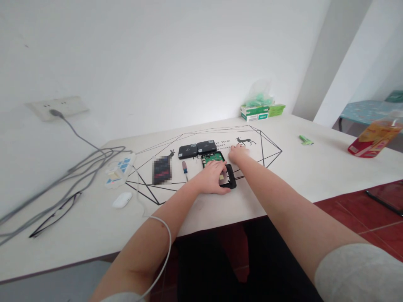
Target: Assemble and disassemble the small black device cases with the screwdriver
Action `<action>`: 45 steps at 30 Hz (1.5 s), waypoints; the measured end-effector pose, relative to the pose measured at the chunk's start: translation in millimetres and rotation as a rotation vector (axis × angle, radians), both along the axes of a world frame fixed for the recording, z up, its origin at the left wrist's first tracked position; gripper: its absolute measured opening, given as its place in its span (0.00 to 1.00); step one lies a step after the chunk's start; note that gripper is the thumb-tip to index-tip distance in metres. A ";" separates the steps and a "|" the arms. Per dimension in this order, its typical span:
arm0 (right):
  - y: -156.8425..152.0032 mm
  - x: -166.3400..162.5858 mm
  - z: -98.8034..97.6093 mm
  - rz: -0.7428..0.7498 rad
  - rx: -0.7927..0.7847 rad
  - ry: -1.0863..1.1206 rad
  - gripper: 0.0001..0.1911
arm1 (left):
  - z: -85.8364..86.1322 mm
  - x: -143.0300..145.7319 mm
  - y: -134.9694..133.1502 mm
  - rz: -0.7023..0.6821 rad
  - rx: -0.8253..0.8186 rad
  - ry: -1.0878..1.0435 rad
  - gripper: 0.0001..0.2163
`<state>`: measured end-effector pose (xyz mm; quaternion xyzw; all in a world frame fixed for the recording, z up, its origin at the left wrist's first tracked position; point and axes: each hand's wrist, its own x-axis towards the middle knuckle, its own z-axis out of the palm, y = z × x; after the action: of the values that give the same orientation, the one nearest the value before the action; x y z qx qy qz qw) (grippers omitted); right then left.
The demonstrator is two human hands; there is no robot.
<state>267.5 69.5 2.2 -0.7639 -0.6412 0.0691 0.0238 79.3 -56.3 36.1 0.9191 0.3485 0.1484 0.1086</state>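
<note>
My left hand [211,177] spans an opened black plastic case half [232,178], thumb at its near edge and fingers over its far side. Beyond those fingers lies a green circuit board [213,158] in a black shell, partly covered by the hand. My right hand [237,154] is closed low over the table, to the right of the board. Whatever is under its curled fingers is hidden. Two closed black boxes [188,151] with small labels lie side by side behind the board. A screwdriver [184,168] with a blue and dark handle lies left of my left hand.
Left of the screwdriver is a blurred-out dark item [162,170]. A white earphone case [122,200], glasses [56,214] and grey cables [74,167] lie further left. One thin white cable crosses my left forearm. Green-white boxes [255,112] stand at the back; a drink bottle [374,138] stands right.
</note>
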 end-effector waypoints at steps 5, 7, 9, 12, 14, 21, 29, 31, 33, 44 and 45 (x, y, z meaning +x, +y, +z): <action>-7.2 0.6 -1.0 0.000 0.052 0.000 0.28 | 0.0 -5.2 2.1 0.100 -0.088 -0.277 0.27; -8.6 -0.4 -0.6 -0.010 0.054 -0.003 0.28 | -4.9 -7.7 7.2 0.121 -0.122 -0.446 0.26; -8.7 -1.9 0.2 -0.018 0.048 -0.009 0.28 | -11.7 -9.1 14.6 0.147 -0.190 -0.629 0.27; -8.4 -4.1 2.4 -0.030 0.043 -0.030 0.28 | -20.7 -9.4 27.0 0.173 -0.287 -0.898 0.34; -9.5 -5.5 4.7 -0.031 0.050 -0.058 0.28 | -23.8 -10.1 33.7 0.210 -0.285 -0.997 0.42; -23.3 -16.8 9.8 0.079 0.199 -0.129 0.30 | -27.8 -16.9 45.6 0.293 -0.205 -1.011 0.35; -38.6 -28.9 3.0 0.145 0.354 -0.243 0.28 | -38.2 -19.4 58.3 0.276 -0.161 -1.124 0.30; -40.8 -29.3 2.8 0.131 0.371 -0.177 0.27 | -41.7 -20.8 61.9 0.319 -0.119 -1.081 0.30; -41.5 -27.9 3.7 0.135 0.395 -0.104 0.26 | -45.6 -22.4 65.5 0.356 -0.113 -1.048 0.31; -41.2 -10.6 35.3 0.115 0.518 0.620 0.18 | -50.2 -24.0 72.6 0.347 -0.158 -1.161 0.29; -43.8 -13.3 37.7 0.077 0.490 0.747 0.18 | -49.6 -23.5 72.1 0.338 -0.146 -1.186 0.29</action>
<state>254.2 25.7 39.8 -0.6338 -0.6140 0.1871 0.4316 55.8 15.8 -13.6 0.6024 0.3790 0.6248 0.3211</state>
